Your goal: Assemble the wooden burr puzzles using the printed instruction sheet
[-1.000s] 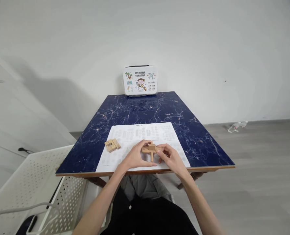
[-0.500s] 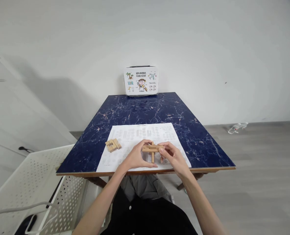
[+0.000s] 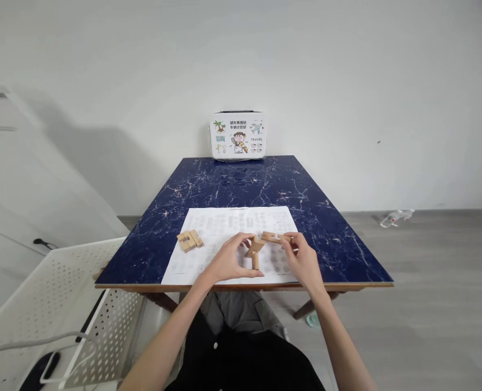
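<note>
Blue marbled tabletop [image 3: 241, 184] underlies hands [image 3: 229, 260] gripping wooden pieces [image 3: 268, 237].

Over against the wall [image 3: 326, 108], well beyond the left hand [image 3: 227, 262], stands a white cartoon-printed case [image 3: 238, 136]. Down to that hand's left I see a perforated white bin [image 3: 49, 288] and a grey cable [image 3: 33, 342]; far right of the right hand [image 3: 305, 262], clear plastic [image 3: 395, 218] lies on the floor [image 3: 428, 298].

One left hand [image 3: 228, 260] holds wooden bits [image 3: 258, 244], too hidden to count. One right hand [image 3: 304, 260] holds one wooden bar [image 3: 272, 237]. Left of the left hand sits one pile of blocks [image 3: 190, 240]. Under both hands are one paper [image 3: 214, 225] and one table [image 3: 241, 187]. Past them is one white case [image 3: 239, 136].
</note>
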Demonstrator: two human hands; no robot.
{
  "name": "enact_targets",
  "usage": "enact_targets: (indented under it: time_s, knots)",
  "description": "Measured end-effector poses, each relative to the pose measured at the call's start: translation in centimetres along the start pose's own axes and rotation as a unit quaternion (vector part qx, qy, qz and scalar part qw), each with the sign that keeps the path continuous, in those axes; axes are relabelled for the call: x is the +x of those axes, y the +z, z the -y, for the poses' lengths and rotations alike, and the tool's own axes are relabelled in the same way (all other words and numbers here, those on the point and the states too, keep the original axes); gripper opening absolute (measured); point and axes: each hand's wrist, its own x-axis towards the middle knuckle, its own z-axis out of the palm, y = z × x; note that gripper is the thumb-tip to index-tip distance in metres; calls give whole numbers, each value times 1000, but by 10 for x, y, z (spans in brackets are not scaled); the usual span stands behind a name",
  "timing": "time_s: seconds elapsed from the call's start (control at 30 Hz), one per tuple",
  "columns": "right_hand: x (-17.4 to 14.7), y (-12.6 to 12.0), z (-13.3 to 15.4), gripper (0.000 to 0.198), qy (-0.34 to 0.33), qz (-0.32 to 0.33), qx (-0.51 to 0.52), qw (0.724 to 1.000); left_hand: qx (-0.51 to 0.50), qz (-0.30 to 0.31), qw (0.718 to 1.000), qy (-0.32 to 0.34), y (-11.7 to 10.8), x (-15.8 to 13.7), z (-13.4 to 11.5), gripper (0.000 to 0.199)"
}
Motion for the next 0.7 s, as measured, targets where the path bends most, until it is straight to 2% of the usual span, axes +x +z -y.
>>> enact_targets:
  time_s: [0.07, 0.13, 0.23, 0.37, 0.43, 0.6, 0.7]
  knots:
    - [-2, 3, -8, 31, -18, 17, -56, 998, 4, -12, 1000, 14, 0, 0, -1, 90]
    - [-5, 5, -9, 30, -50, 7, -96, 994, 9, -23, 999, 24, -1, 0, -2, 87]
    - [-7, 4, 2, 29, -113, -18, -91, 989, 11, -27, 999, 35, -1, 0, -4, 84]
    - [-9, 2, 22, 25, -170, 91, -21, 981, 10, -4, 999, 38, -2, -1, -5, 82]
    - [-11, 3, 27, 20, -180, 118, -18, 976, 12, 8, 999, 31, -2, -1, -4, 83]
    - [-14, 10, 28, 17, -189, 85, -53, 977, 0, 13, 1000, 5, 0, -4, 1, 105]
    - [-14, 14, 26, 20, -200, 45, -92, 974, -7, 21, 1000, 7, 0, -4, 1, 107]
